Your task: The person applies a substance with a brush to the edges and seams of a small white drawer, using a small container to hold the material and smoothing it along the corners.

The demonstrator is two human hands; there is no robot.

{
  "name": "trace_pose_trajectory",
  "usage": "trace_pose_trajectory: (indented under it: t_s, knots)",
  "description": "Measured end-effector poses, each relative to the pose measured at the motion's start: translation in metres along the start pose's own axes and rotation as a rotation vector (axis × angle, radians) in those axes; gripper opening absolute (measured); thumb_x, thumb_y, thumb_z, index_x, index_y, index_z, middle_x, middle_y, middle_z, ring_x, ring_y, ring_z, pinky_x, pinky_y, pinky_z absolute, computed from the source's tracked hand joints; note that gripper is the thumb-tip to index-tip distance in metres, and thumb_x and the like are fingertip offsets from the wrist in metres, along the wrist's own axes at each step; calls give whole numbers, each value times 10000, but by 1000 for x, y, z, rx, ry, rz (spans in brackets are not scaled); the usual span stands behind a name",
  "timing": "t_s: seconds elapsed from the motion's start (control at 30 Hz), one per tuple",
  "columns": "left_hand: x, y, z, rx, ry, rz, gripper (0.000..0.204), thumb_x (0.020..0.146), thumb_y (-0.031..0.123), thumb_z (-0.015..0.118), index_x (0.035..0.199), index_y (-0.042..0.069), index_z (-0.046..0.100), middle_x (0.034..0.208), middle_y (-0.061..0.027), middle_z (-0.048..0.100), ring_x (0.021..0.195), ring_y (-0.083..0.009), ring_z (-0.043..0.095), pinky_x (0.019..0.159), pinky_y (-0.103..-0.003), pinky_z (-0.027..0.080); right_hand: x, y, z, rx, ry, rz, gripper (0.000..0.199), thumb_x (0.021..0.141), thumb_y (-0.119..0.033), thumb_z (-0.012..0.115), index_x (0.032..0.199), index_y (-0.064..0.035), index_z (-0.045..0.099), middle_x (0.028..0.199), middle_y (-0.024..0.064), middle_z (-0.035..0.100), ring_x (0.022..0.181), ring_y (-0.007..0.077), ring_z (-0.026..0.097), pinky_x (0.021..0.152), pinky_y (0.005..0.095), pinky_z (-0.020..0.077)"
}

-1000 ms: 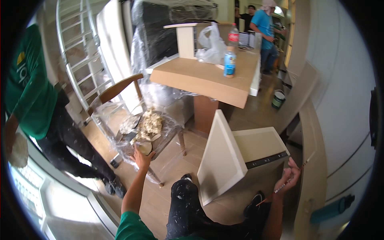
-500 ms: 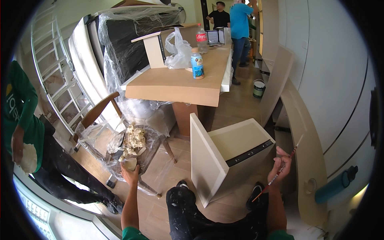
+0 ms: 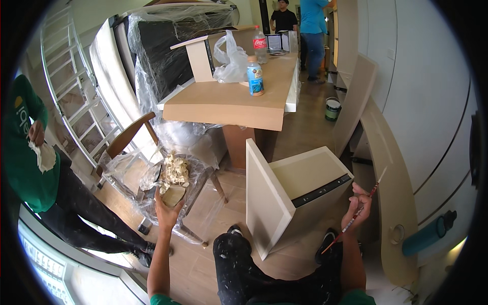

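Note:
My left hand (image 3: 168, 211) grips a small olive-tan, squarish piece (image 3: 174, 195) at the front of the plastic-covered chair (image 3: 122, 136); its exact kind does not show. Just beyond it on the seat lies a heap of crumpled cream paper or tape (image 3: 175, 170). In my right hand (image 3: 358, 209) is a thin paintbrush (image 3: 351, 223), slanting with its pale tip up to the right. Between my feet and the table stands a cream drawer (image 3: 269, 203), its front panel at the left and a dark strip along one edge.
A brown-covered table (image 3: 223, 113) carries a blue-labelled bottle (image 3: 255, 76), a cola bottle (image 3: 260, 44) and a plastic bag (image 3: 231, 58). At left, a co-worker (image 3: 30, 152) holds a white cloth, near a ladder (image 3: 76, 86). A paint bucket (image 3: 332, 109) and teal flask (image 3: 429, 234) are rightward.
My left hand has moved slightly farther and rightward with the tan piece. The right hand keeps the brush almost still. The co-worker's hand with the cloth has risen.

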State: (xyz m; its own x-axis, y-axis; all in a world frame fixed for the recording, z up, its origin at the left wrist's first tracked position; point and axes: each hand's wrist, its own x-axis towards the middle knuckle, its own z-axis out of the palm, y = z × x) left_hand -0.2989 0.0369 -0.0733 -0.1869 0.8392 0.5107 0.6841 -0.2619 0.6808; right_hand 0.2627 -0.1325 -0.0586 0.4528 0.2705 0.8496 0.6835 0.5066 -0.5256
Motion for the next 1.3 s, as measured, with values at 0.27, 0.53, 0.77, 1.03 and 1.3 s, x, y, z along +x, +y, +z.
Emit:
trace_pose_trajectory:
  t_s: [0.27, 0.53, 0.77, 1.03, 1.3]
  knots:
    - [-3, 94, -38, -167, -168, 78, 1102, 745, 146, 915, 1602, 1, 238, 1238, -248, 684, 1147, -340, 693, 1012, -422, 527, -4, 5, 11, 26, 15, -19, 239, 1065, -209, 560, 976, 8, 514, 1223, 251, 665, 1113, 293, 633, 983, 412, 498]
    - [7, 87, -71, -32, -33, -7, 1271, 779, 265, 928, 1623, -77, 42, 1282, -262, 648, 1210, -320, 638, 1065, -381, 470, -1, -2, -1, -187, 69, -101, 265, 1110, -190, 467, 1012, 44, 545, 1193, 265, 714, 981, 272, 661, 761, 314, 505]
    - [21, 16, -164, -39, 119, -61, 1195, 781, 302, 941, 1495, -175, 109, 1130, -271, 714, 1023, -294, 725, 891, -335, 565, 1, -10, 1, -172, 55, -97, 265, 1122, -177, 461, 1077, 53, 584, 1235, 234, 719, 991, 237, 671, 768, 323, 512]
    - [25, 7, -223, 68, 246, -248, 1343, 797, 307, 922, 1590, -137, -67, 1250, -236, 674, 1140, -270, 677, 992, -316, 507, 2, -4, 8, -169, 72, -88, 258, 1122, -171, 462, 1089, 52, 587, 1243, 229, 718, 1006, 241, 673, 779, 324, 511]
    - [6, 89, -187, 18, 1, -2, 1346, 776, 322, 940, 1601, -126, -24, 1195, -246, 689, 1140, -299, 680, 1065, -378, 481, 7, -14, 15, -181, 44, -43, 219, 1113, -140, 473, 1082, 44, 586, 1262, 221, 713, 1021, 229, 659, 796, 314, 496]
